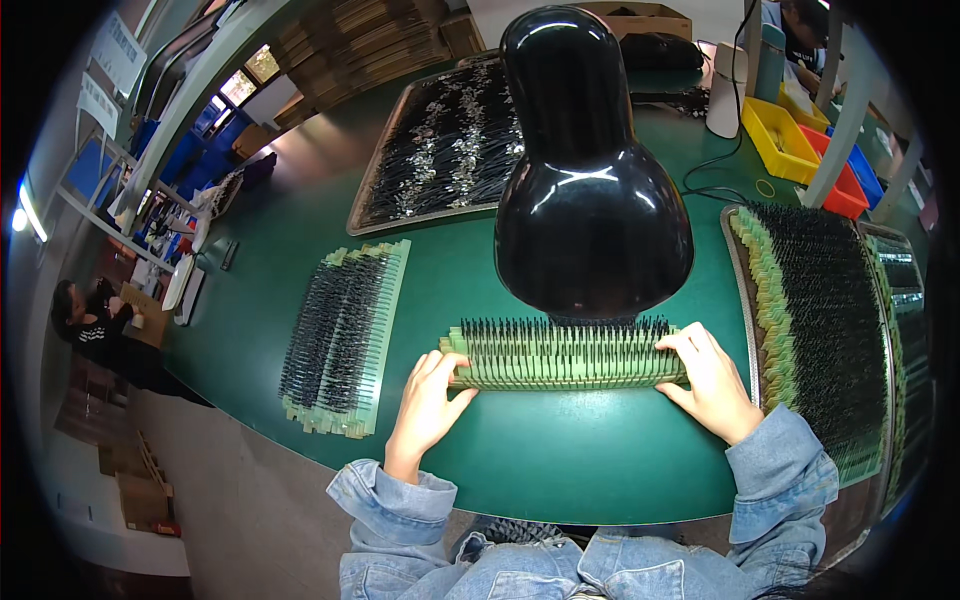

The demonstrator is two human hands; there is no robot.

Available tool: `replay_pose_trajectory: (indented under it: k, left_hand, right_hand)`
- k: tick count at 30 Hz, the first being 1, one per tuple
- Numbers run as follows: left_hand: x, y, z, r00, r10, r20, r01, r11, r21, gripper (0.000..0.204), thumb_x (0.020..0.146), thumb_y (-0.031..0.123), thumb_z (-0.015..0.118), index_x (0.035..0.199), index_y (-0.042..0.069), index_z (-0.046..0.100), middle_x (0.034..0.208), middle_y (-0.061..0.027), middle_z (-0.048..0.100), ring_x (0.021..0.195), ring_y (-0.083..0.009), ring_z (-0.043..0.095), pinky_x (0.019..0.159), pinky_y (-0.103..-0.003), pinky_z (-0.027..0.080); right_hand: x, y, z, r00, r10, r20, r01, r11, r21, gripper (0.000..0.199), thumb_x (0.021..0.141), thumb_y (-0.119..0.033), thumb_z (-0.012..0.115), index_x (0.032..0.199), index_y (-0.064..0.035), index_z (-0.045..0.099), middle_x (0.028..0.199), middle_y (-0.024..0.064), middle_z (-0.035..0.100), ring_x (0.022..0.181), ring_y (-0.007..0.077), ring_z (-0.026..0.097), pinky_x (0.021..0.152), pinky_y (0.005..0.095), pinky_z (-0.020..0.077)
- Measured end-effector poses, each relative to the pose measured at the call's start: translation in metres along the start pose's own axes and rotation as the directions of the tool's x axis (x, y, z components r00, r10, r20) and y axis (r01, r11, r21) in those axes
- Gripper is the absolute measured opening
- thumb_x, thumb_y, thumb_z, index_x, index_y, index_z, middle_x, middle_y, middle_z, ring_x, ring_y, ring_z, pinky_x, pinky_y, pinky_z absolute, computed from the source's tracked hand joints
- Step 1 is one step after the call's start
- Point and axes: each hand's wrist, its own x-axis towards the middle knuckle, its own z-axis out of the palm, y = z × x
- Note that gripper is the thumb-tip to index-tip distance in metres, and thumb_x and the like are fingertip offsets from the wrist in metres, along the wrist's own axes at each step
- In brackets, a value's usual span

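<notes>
A block of pale green strips set with rows of upright black pins (565,365) lies across the green table in front of me. My left hand (428,405) grips its left end, with the thumb low on the near side and the fingers at the end. At the other end, my right hand (710,385) pinches the block between thumb and fingers. Just beyond it stands a glossy black lamp-like hood (595,230), which overhangs the block's far edge. A similar batch of pinned green strips (345,340) lies to the left, apart from my hands.
Behind the hood is a tray (368,200) of black wire-like parts with shiny ends. At right, another tray (745,290) holds many pinned strips. Yellow (775,140) and red bins (845,190) stand beyond it, near a cable (705,165). Other people are at far left and upper right.
</notes>
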Motion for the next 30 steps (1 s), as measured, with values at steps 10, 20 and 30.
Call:
replay_pose_trajectory:
  k: [10,20,30]
  left_hand:
    - [-0.012,-0.016,-0.013,0.996,0.038,0.077,-0.022,0.981,-0.193,0.018,0.061,0.006,0.062,0.074,0.002,0.050,0.070,-0.0073,0.048,0.069,-0.0250,0.048,0.064,-0.032,0.039]
    - [-0.017,-0.027,-0.043,0.985,-0.141,0.101,0.144,0.345,-0.928,0.011,0.073,0.004,0.055,0.077,-0.004,0.048,0.062,-0.0118,0.054,0.045,-0.0167,0.052,0.040,-0.023,0.042]
    - [-0.003,-0.006,-0.010,0.903,-0.362,-0.232,-0.119,0.308,-0.944,0.010,0.085,0.010,0.041,0.087,0.000,0.041,0.069,-0.0112,0.053,0.046,-0.0161,0.051,0.038,-0.026,0.044]
  right_hand:
    - [0.002,-0.003,-0.008,0.999,0.044,0.016,-0.043,0.998,-0.043,0.031,0.057,-0.010,0.068,0.079,-0.0074,0.047,0.079,0.0066,0.045,0.077,0.0235,0.044,0.069,0.0333,0.0386]
    - [0.004,0.015,-0.001,0.987,0.161,0.021,-0.150,0.851,0.503,0.017,0.067,-0.004,0.064,0.076,-0.0028,0.050,0.071,0.0028,0.051,0.066,0.0091,0.051,0.060,0.0231,0.0428]
    - [0.004,0.009,0.002,0.837,0.497,0.228,-0.299,0.066,0.952,0.019,0.083,-0.009,0.046,0.092,0.0052,0.054,0.081,0.0076,0.056,0.071,0.0119,0.055,0.066,0.0240,0.0467]
